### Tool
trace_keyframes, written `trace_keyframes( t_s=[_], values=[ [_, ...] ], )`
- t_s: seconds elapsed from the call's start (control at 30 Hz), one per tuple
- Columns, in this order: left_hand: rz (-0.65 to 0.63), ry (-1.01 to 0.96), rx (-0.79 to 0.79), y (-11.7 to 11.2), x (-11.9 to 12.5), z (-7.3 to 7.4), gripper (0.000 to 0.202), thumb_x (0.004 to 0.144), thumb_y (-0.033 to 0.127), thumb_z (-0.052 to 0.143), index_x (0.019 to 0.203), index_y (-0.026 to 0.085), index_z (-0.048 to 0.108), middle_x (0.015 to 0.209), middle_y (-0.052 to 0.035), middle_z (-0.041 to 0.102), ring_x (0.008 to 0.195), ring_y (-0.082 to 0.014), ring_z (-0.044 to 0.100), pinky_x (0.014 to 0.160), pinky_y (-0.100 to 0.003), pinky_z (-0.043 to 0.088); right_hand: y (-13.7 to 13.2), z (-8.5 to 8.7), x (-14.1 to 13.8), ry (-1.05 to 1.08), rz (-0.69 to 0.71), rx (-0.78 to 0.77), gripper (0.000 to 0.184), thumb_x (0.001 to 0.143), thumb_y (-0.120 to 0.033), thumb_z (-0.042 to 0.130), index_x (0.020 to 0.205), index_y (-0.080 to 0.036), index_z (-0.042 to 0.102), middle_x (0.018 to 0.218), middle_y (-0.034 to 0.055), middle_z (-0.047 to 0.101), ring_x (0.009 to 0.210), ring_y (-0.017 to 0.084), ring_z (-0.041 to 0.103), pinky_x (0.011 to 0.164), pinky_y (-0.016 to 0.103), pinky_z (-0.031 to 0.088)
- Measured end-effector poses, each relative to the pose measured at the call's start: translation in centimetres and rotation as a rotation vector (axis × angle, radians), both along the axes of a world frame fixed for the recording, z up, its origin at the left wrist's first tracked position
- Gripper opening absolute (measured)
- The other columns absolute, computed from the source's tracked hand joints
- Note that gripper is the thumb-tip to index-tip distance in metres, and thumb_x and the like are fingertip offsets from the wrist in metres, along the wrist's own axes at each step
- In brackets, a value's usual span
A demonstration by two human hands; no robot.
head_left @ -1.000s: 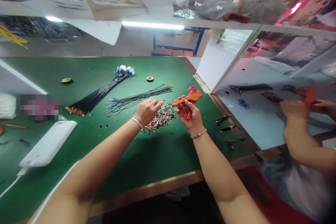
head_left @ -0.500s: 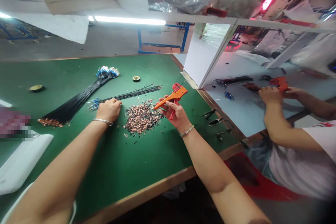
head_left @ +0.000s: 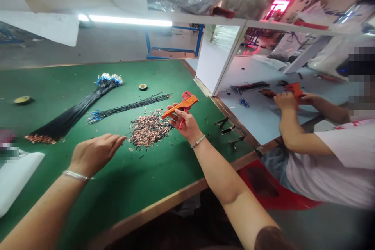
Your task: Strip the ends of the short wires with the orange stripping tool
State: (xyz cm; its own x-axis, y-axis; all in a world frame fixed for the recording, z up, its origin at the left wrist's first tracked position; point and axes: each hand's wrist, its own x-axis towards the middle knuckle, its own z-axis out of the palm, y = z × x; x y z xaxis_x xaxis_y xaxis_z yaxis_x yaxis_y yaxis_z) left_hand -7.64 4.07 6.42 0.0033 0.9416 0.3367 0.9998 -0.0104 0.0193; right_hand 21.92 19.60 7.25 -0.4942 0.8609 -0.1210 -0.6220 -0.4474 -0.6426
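Note:
My right hand (head_left: pixel 186 125) grips an orange and red wire stripper (head_left: pixel 181 106) above the right side of a pile of copper and black wire scraps (head_left: pixel 149 129). My left hand (head_left: pixel 96 152) is closed in a pinch left of that pile. A short dark length of wire (head_left: pixel 128 134) sticks out from its fingertips; the rest is hidden by the hand. Behind the pile lies a thin row of black wires (head_left: pixel 134 105) with blue ends. A thicker bundle of black wires (head_left: pixel 79 111), with blue and silver terminals at one end and copper at the other, lies farther left.
Two tape rolls (head_left: pixel 143 87) rest on the green table (head_left: pixel 140 187). Black metal clips (head_left: pixel 228 129) sit by its right edge. A white divider (head_left: pixel 216 58) rises at the back right. Beside me, a co-worker's hands (head_left: pixel 285 101) hold another orange tool over a grey table.
My left hand has pulled back to the left and nearer to me, away from the thin row of wires. The wire no longer shows in the stripper's jaws. The view has shifted slightly right.

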Motion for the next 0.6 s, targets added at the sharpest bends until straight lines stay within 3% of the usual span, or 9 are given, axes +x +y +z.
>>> trace_keyframes(
  t_s=[0.1, 0.2, 0.27, 0.4, 0.5, 0.6],
  values=[
    [-0.045, -0.071, -0.029, -0.3, 1.4, -0.1, 0.057, 0.104, 0.063, 0.037, 0.097, 0.025, 0.079, 0.088, -0.0094, 0.078, 0.074, -0.0251, 0.069, 0.057, -0.033, 0.041, -0.8, -0.4, -0.8, -0.015, 0.081, 0.033, 0.021, 0.089, -0.011, 0.066, 0.108, -0.020, 0.063, 0.101, 0.0026, 0.081, 0.088, 0.018, 0.079, 0.063, 0.024, 0.059],
    [-0.138, -0.427, -0.079, 1.4, 5.0, 0.5, 0.059, 0.100, 0.058, 0.044, 0.139, 0.019, 0.066, 0.104, -0.0110, 0.081, 0.091, -0.0273, 0.075, 0.079, -0.038, 0.056, -2.2, -0.9, -1.9, -0.011, 0.217, 0.109, 0.027, 0.086, -0.016, 0.072, 0.111, -0.019, 0.065, 0.104, 0.0050, 0.081, 0.088, 0.019, 0.079, 0.064, 0.025, 0.060],
    [-0.159, -0.638, -0.046, 2.8, 7.8, 1.1, 0.059, 0.102, 0.050, 0.040, 0.147, 0.018, 0.059, 0.118, -0.0113, 0.080, 0.094, -0.0250, 0.076, 0.081, -0.038, 0.059, -3.1, -1.2, -2.5, 0.000, 0.295, 0.170, 0.032, 0.083, -0.020, 0.077, 0.113, -0.018, 0.066, 0.104, 0.0066, 0.081, 0.086, 0.019, 0.078, 0.064, 0.025, 0.060],
    [-0.157, -0.751, 0.064, 4.4, 10.4, 1.7, 0.050, 0.102, 0.049, 0.042, 0.127, 0.020, 0.073, 0.120, -0.0094, 0.080, 0.101, -0.0243, 0.077, 0.086, -0.036, 0.060, -3.4, -1.3, -2.6, -0.015, 0.307, 0.256, 0.037, 0.081, -0.025, 0.080, 0.115, -0.018, 0.068, 0.105, 0.0072, 0.081, 0.083, 0.018, 0.077, 0.065, 0.025, 0.061],
    [-0.141, -0.746, 0.146, 3.8, 9.6, 1.4, 0.044, 0.099, 0.052, 0.051, 0.113, 0.021, 0.079, 0.109, -0.0084, 0.082, 0.095, -0.0239, 0.077, 0.083, -0.035, 0.060, -2.5, -1.0, -2.0, -0.095, 0.189, 0.342, 0.035, 0.081, -0.023, 0.079, 0.113, -0.019, 0.066, 0.114, 0.0081, 0.079, 0.090, 0.019, 0.078, 0.071, 0.028, 0.063],
    [-0.109, -0.738, 0.245, 2.7, 8.3, 1.0, 0.038, 0.099, 0.048, 0.056, 0.109, 0.020, 0.079, 0.105, -0.0084, 0.082, 0.092, -0.0228, 0.076, 0.083, -0.034, 0.059, -1.6, -0.6, -1.4, -0.140, 0.072, 0.452, 0.032, 0.080, -0.018, 0.075, 0.110, -0.020, 0.062, 0.112, 0.0067, 0.078, 0.094, 0.021, 0.078, 0.091, 0.041, 0.064]
  ],
)
